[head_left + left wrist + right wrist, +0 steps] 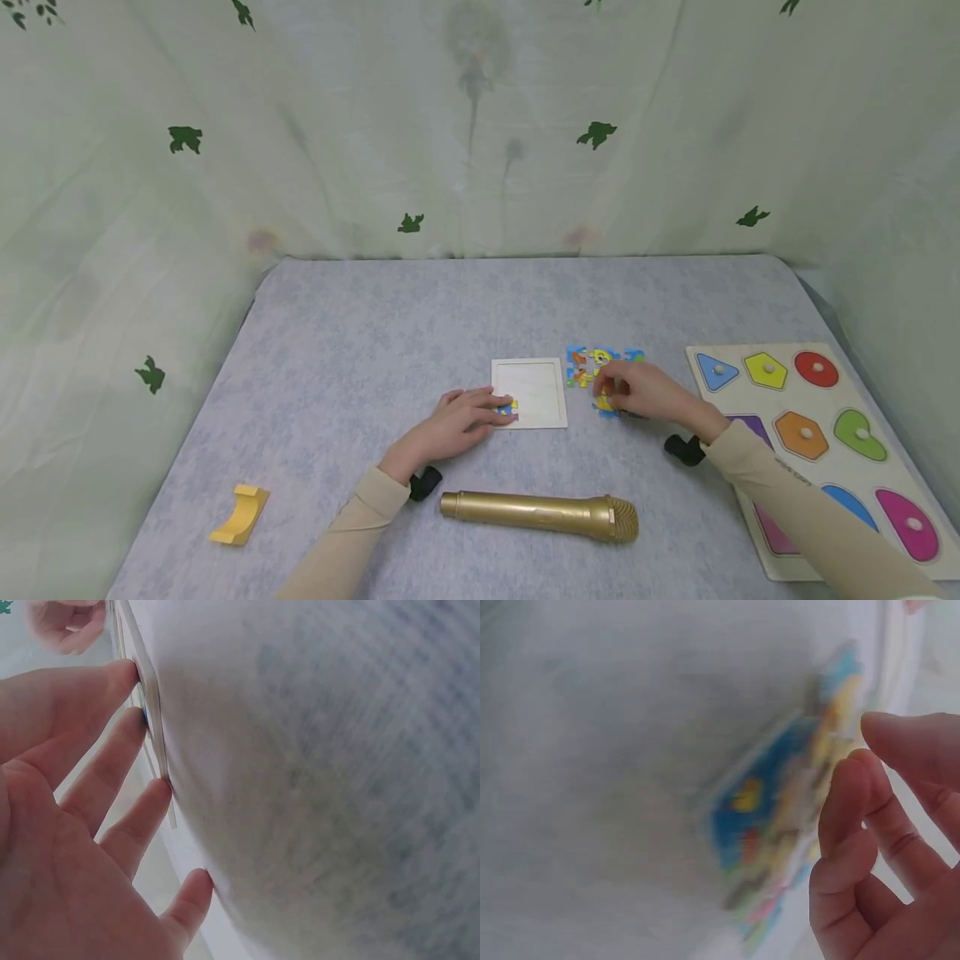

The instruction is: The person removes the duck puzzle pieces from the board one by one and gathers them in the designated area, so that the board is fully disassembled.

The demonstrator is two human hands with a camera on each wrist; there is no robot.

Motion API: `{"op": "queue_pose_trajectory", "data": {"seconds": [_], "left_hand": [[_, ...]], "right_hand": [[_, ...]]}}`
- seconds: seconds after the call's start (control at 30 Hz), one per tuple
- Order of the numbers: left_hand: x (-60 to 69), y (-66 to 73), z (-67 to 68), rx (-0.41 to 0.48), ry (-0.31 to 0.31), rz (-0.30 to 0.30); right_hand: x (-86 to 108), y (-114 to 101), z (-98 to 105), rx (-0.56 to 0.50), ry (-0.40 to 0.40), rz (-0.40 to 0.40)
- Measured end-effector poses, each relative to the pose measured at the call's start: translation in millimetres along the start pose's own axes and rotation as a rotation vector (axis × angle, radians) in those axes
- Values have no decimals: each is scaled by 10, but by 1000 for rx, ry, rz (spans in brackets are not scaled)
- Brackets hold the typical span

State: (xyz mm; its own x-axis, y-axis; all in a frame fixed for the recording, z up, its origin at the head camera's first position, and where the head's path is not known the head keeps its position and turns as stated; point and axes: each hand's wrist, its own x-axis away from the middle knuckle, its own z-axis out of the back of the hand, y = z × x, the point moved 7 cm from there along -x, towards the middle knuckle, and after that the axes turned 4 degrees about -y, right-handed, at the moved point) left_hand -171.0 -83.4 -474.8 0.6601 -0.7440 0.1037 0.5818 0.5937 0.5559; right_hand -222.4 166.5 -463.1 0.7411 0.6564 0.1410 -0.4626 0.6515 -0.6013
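A square white puzzle tray lies near the table's middle. My left hand rests on its left side with fingers extended, touching a small blue-and-yellow puzzle piece in the lower left corner. In the left wrist view, fingertips of the left hand meet the tray's edge. My right hand hovers over colourful jigsaw pieces right of the tray, partly covering them. The right wrist view shows the right hand with bent fingers, a gap at the thumb and nothing visible between; pieces look blurred beyond.
A gold microphone lies in front of the tray. On the right, a wooden shape board with knobbed pieces lies partly under the right forearm. A yellow curved block sits at the left front. A pale curtain hangs behind the table.
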Motion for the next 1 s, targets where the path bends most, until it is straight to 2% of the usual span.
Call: {"op": "queue_pose_trajectory", "data": {"seconds": [0.1,0.23,0.37,0.53,0.7,0.87,1.0], "left_hand": [[17,0,13,13,-3,-5],[42,-21,15,10,-5,-13],[74,-36,42,3,1,-4],[122,-65,71,-2,3,29],[143,-78,82,-4,6,32],[148,-89,79,-6,10,31],[143,-90,82,-3,13,30]], "right_hand": [[-46,-44,55,-96,14,14],[-165,-195,80,-162,18,91],[-319,-380,-1,-166,-16,158],[-527,-561,-165,-158,-75,179],[-718,-668,-333,-157,-134,182],[-816,-780,-452,-195,-189,217],[-864,-817,-509,-214,-212,205]]}}
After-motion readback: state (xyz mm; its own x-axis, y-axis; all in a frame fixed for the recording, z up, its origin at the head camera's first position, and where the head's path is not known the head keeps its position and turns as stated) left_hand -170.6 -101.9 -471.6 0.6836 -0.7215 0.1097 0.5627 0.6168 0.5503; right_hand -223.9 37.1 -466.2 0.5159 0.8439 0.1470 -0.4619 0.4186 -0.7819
